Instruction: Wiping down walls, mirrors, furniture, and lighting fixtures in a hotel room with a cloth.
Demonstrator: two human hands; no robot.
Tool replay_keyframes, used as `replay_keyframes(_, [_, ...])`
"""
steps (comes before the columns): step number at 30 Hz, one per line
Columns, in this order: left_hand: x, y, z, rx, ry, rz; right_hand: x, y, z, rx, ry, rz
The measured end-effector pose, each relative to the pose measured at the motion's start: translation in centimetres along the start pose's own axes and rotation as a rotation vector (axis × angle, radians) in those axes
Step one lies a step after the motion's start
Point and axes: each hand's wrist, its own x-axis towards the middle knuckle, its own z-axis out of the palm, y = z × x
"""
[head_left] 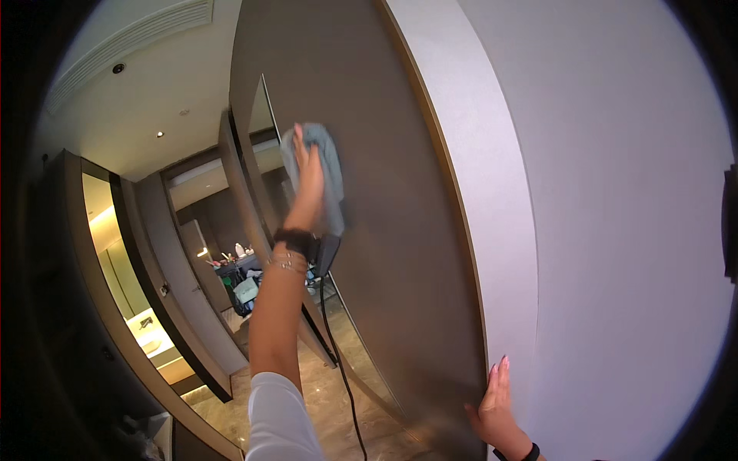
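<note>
My left hand [309, 167] is raised high with a blue-grey cloth [330, 155] under it, pressed against a dark brown panel [392, 230]. A black band circles that wrist, and a dark box [327, 253] sits beside it with a black cable [340, 351] trailing down. Low on the right, my right hand [497, 409] lies flat on the pale wall [507, 299] by the panel's edge, holding nothing. Its thumb points towards the brown panel. Slim brass-coloured trim [455, 184] runs between panel and wall.
A tall mirror [262, 112] borders the panel's left side. Further left, a lit washroom doorway holds a washbasin [151, 346]. In the background stands a cart [245, 291] loaded with cloths and bottles. The floor [323, 392] is polished stone.
</note>
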Motion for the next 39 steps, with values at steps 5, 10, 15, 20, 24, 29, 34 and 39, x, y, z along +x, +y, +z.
replay_keyframes(5, [-0.3, 11.5, 4.9, 0.355, -0.131, 0.365, -0.2, 0.3, 0.2, 0.009, -0.004, -0.014])
replay_keyframes(10, [-7.0, 17.3, 6.9, 0.389, -0.256, 0.615, -0.5, -0.3, -0.1, 0.025, -0.004, -0.020])
replay_keyframes(15, [-14.2, 17.1, 7.5, 0.386, -0.386, 0.646, -0.5, -1.4, -1.5, 0.014, -0.020, 0.008])
replay_keyframes(20, [-27.9, 11.5, 6.3, 0.434, -0.625, 0.501, 0.1, -1.7, -1.4, 0.054, 0.031, 0.002])
replay_keyframes(24, [-28.9, 6.5, 5.5, 0.358, -0.744, 0.867, 1.7, -1.2, -1.4, 0.087, 0.039, -0.010])
replay_keyframes(29, [-18.9, 3.6, 6.0, 0.280, -0.547, 0.926, 3.2, 0.3, -0.5, 0.063, 0.060, 0.018])
replay_keyframes(34, [-8.5, 3.3, 4.5, 0.541, -0.253, 0.744, 3.7, 1.2, -0.2, 0.063, 0.085, 0.056])
replay_keyframes(39, [-2.7, -2.6, 2.0, 0.503, 0.028, 0.613, 3.6, 2.0, 0.0, 0.101, 0.078, 0.086])
